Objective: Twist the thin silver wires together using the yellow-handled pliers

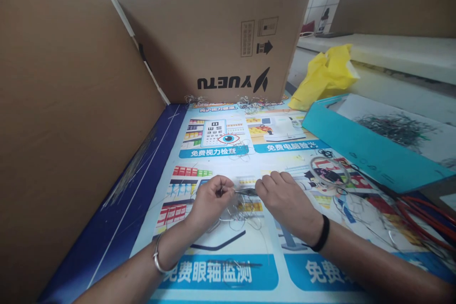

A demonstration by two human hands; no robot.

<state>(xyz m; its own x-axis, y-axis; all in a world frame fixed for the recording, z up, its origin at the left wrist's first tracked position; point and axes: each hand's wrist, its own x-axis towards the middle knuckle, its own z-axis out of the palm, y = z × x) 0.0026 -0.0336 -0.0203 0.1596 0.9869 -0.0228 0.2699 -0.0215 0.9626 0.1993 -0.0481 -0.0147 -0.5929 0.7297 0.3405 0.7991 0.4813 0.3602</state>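
My left hand (214, 195) pinches a thin wire between thumb and fingertips. From the right, my right hand (280, 199) is closed around a pair of pliers (247, 191); only the dark jaws show, and their tips meet the wire by my left fingers. The pliers' handles are hidden in my fist. Below and between the hands lies a loose tangle of fine wire (240, 211) on the printed sheet (213, 247). To the right of my right hand rests a pale ring-shaped coil (329, 171).
Cardboard panels (199, 33) stand at the left and back, with wire scraps (249, 103) along the back one's foot. On the right are a turquoise box (366, 140) holding a heap of wire pieces (395, 128), a yellow bag (322, 76) and red cables (423, 216).
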